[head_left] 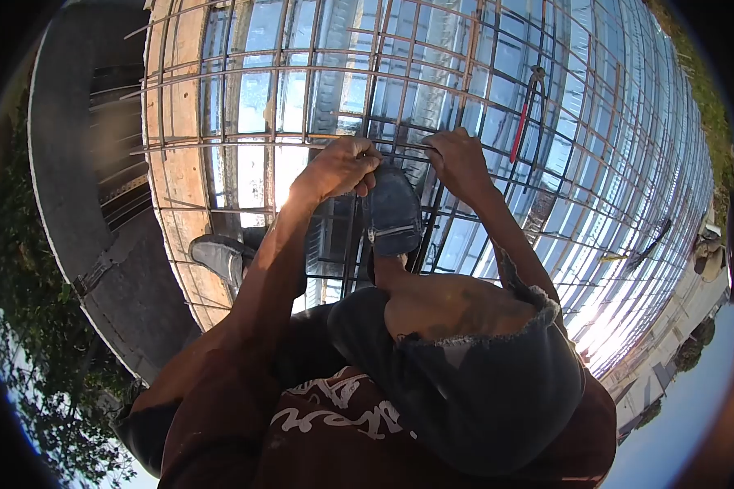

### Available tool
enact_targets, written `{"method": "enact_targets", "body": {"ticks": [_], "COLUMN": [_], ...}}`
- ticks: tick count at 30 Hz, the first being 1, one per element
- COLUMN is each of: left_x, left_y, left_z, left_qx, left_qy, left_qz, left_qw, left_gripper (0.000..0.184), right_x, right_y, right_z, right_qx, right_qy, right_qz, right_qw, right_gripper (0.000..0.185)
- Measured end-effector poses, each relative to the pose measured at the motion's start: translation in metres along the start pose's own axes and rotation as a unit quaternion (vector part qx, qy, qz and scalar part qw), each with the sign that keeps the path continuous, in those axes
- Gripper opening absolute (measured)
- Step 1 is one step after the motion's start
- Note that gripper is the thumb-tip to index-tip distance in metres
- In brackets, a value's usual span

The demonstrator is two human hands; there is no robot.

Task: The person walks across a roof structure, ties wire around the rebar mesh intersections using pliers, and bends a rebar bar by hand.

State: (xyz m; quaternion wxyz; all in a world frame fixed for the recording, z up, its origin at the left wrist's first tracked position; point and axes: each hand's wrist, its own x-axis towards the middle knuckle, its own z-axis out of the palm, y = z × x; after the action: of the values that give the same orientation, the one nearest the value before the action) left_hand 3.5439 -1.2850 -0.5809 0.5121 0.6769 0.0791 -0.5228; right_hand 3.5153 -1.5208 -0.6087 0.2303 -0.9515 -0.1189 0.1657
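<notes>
My left hand (344, 167) is closed in a pinch by a rebar crossing, just left of the toe of a dark shoe (395, 200). What lies between its fingertips is too small to make out. To the right of that toe, my right hand (458, 161) has curled fingers at a horizontal bar of the rebar grid (420, 69); anything it grips is hidden. Pincers with a red handle (519, 130) rest on the grid to the right of my right hand.
Shiny corrugated metal sheets (255, 90) lie under the grid. A wooden board (189, 147) runs along the left edge, with my other shoe (220, 257) by it. Beyond is a grey concrete surface (65, 147). A thin dark object (651, 244) lies at the far right.
</notes>
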Motion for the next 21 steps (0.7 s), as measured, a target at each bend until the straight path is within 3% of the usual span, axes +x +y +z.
{"method": "enact_targets", "body": {"ticks": [4, 6, 10, 12, 16, 21], "left_x": [-0.004, -0.008, -0.013, -0.009, 0.006, 0.029], "left_y": [-0.003, -0.005, -0.014, -0.01, -0.001, 0.009], "left_z": [-0.02, -0.037, -0.046, -0.041, -0.025, -0.002], "left_qx": [0.027, 0.024, -0.017, 0.006, 0.061, 0.128], "left_qy": [-0.028, -0.014, -0.01, 0.026, 0.028, 0.078], "left_qz": [0.014, 0.012, 0.014, 0.01, -0.051, -0.06], "left_qw": [0.999, 1.0, 1.0, 1.0, 0.996, 0.987], "left_gripper": [0.02, 0.019, 0.019, 0.02, 0.016, 0.019], "right_x": [0.008, 0.015, 0.007, 0.001, 0.013, 0.039], "right_y": [-0.011, -0.011, -0.006, -0.003, -0.005, 0.003], "right_z": [0.007, 0.013, 0.017, 0.017, 0.016, -0.003], "right_qx": [-0.064, -0.045, -0.005, 0.081, 0.049, -0.006], "right_qy": [-0.072, -0.106, -0.06, -0.007, -0.013, -0.17], "right_qz": [0.013, 0.069, 0.037, 0.036, 0.063, 0.031], "right_qw": [0.995, 0.991, 0.997, 0.996, 0.997, 0.985], "right_gripper": [0.019, 0.018, 0.019, 0.02, 0.02, 0.028]}}
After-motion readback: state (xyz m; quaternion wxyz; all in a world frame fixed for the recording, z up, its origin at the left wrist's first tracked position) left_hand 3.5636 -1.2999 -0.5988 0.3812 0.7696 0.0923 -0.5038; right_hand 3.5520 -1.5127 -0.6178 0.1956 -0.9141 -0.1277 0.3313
